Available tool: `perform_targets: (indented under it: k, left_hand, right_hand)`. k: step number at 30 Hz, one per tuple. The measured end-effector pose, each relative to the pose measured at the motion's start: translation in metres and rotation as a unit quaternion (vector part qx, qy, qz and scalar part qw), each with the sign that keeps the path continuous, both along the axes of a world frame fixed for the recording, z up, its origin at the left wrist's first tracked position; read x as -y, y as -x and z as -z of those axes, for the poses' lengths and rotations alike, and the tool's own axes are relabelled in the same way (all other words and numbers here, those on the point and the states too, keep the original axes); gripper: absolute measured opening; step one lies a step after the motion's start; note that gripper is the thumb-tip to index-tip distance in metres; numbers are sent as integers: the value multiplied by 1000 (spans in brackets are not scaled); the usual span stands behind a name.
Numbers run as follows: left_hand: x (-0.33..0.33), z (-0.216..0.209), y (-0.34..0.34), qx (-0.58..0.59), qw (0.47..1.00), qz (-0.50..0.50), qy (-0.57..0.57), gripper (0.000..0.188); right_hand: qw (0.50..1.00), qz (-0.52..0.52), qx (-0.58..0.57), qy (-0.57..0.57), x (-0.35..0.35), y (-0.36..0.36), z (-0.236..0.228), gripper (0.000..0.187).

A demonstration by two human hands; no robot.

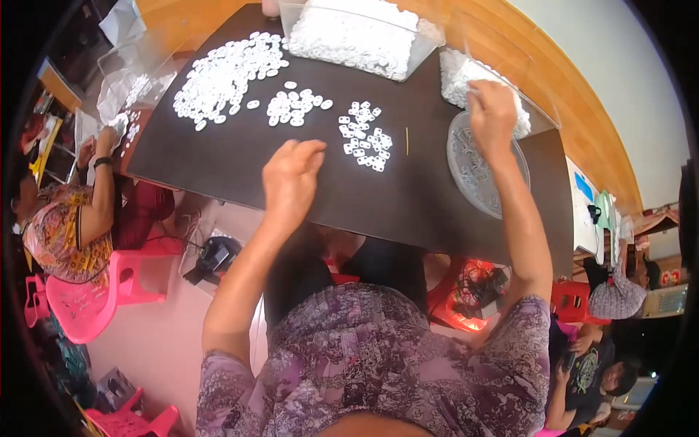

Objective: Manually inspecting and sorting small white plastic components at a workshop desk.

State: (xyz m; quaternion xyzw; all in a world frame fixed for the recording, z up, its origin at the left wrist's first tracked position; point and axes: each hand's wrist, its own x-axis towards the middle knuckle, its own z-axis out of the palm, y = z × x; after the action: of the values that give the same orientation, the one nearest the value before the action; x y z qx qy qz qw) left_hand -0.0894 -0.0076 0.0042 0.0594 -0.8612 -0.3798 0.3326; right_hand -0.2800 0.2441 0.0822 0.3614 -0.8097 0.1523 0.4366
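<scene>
Spill risk first: on the dark tabletop (393,211), the big heap of white ovals (229,76) is spread near the left edge, so pieces could be knocked off by a stray shove. Next, the round clear tub (457,175) could be tipped: its rim is crossed over by the right forearm (520,211), and would likely be caught if that arm were dropped low. Fingers of both hands are curled in, mostly closed: the left hand (291,175) just nearside of the small oval cluster (291,107), the right hand (495,116) at the tub's far side; whether anything is gripped by either cannot be told. The rectangle cluster (368,138) is laid out between the hands, beside the ovals; both could be mixed by a careless sweep. The thin yellowish stick (407,141) could be rolled by a bump. Containers: large clear bin (424,45), far side, heaped with white pieces; smaller clear bin (542,113), white pieces too, partly hidden by the right hand; tub, scattered with shiny bits, too small to identify.
</scene>
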Motion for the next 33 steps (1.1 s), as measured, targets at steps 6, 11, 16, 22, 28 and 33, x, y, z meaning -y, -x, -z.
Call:
perform_targets:
  k: [6, 11, 16, 22, 28, 33]
  left_hand:
    - [-21, 16, 42, 40, 982, -19, 185, 11]
    - [-23, 15, 48, 67, 981, 0, 181, 12]
    - [-12, 11, 35, 48, 994, 9, 99, 11]
    - [2, -4, 3, 103, 865, 170, -460, 6]
    - [1, -11, -12, 101, 804, 189, -555, 8]
    - [-7, -6, -17, 72, 807, 201, -550, 6]
  right_hand:
    - [985, -146, 97, 10, 50, -50, 37, 13]
    - [969, -179, 169, 7, 64, -68, 44, 9]
    - [940, -216, 259, 58, 76, -82, 57, 8]
    - [842, -257, 450, 148, 95, -107, 63, 10]
    - [811, -256, 502, 159, 101, -123, 58, 8]
    - [766, -272, 548, 195, 102, -138, 58, 6]
